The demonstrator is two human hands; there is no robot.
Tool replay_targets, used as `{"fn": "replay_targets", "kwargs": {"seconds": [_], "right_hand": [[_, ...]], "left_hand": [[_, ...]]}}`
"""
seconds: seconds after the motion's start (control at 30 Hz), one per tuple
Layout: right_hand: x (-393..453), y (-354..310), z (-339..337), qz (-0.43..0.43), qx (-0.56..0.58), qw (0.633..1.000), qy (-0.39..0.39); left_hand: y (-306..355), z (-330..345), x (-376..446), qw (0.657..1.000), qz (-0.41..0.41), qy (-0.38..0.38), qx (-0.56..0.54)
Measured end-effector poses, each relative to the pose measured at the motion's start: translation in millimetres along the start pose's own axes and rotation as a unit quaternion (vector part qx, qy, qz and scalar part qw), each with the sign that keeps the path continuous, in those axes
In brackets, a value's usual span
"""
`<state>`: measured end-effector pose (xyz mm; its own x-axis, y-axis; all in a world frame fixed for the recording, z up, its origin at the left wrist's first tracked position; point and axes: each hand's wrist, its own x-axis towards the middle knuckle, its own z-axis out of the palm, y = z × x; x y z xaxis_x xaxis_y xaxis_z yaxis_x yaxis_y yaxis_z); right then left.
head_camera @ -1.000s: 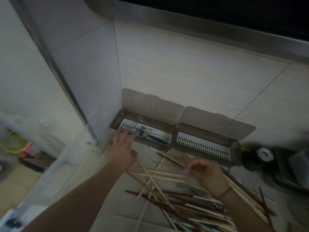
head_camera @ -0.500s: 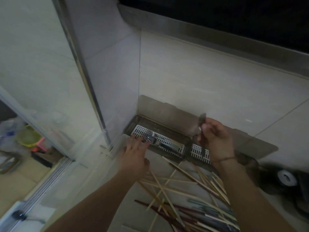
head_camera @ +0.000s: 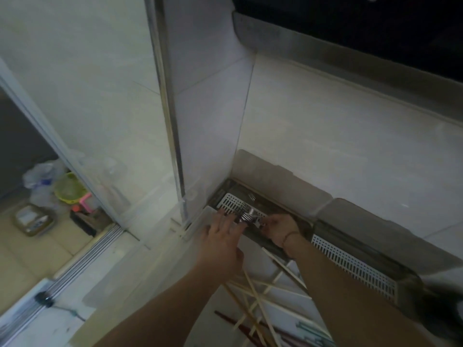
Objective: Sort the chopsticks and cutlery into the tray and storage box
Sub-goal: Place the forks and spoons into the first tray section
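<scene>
Two hands at storage box (head_camera: pixel 253 196) | left hand (head_camera: pixel 223 236) flat-fingered on forks (head_camera: pixel 246 214) | right hand (head_camera: pixel 280 227) pinching them

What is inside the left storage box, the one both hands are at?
The left storage box holds a white slotted tray with metal forks lying on it. The left hand and right hand cover the near part; anything beneath the tray is hidden.
</scene>
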<state>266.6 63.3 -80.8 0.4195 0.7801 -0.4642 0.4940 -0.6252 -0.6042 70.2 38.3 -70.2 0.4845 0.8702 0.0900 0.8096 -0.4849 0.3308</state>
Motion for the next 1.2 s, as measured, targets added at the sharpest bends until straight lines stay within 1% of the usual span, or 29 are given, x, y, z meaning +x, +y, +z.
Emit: {"fn": "replay_targets", "kwargs": {"seconds": [0.07, 0.17, 0.2, 0.3, 0.37, 0.47, 0.53, 0.6, 0.67, 0.73, 0.8, 0.93, 1.03, 1.2], "right_hand": [[-7, 0, 0, -0.044, -0.042, 0.998, 0.029], [-20, -4, -7, -0.103, -0.068, 0.992, 0.01], [-26, -5, -13, -0.121, -0.07, 0.99, 0.008], [-44, 1, -34, -0.167, -0.034, 0.984, 0.044], [-58, 14, -53, -0.186, 0.004, 0.979, 0.088], [-93, 39, -86, -0.209, -0.026, 0.961, 0.176], [-117, 72, -101, -0.199, -0.036, 0.956, 0.214], [-142, 106, -108, -0.168, -0.058, 0.96, 0.216], [-168, 143, -109, -0.112, -0.076, 0.976, 0.173], [-197, 174, -106, -0.061, -0.115, 0.983, 0.13], [-224, 199, -101, -0.022, -0.126, 0.984, 0.12], [-264, 229, -80, -0.011, -0.147, 0.98, 0.133], [-267, 250, -65, -0.028, -0.178, 0.973, 0.143], [-253, 243, -63, 0.005, -0.246, 0.96, 0.132]], "left_hand": [[2, 0, 0, 1.0, -0.002, 0.002, 0.001], [3, -1, -1, 1.0, -0.003, -0.002, -0.008], [4, -1, -1, 1.0, -0.004, -0.003, -0.008], [2, 0, -1, 1.0, 0.003, -0.003, -0.005], [1, 3, 0, 1.0, 0.012, 0.001, -0.014], [0, 6, -1, 1.0, 0.018, 0.014, -0.017], [0, 7, 0, 1.0, 0.011, 0.012, -0.02], [-1, 8, 0, 1.0, 0.009, 0.008, -0.022], [-2, 8, 1, 1.0, 0.011, 0.012, -0.025], [-2, 8, 1, 0.999, 0.013, 0.01, -0.027], [-1, 6, 1, 1.0, 0.008, -0.005, -0.026], [-2, 7, 2, 1.0, 0.007, -0.008, -0.02], [-2, 9, 2, 1.0, 0.01, -0.016, -0.007], [-2, 4, 1, 1.0, 0.011, -0.019, 0.012]]}}
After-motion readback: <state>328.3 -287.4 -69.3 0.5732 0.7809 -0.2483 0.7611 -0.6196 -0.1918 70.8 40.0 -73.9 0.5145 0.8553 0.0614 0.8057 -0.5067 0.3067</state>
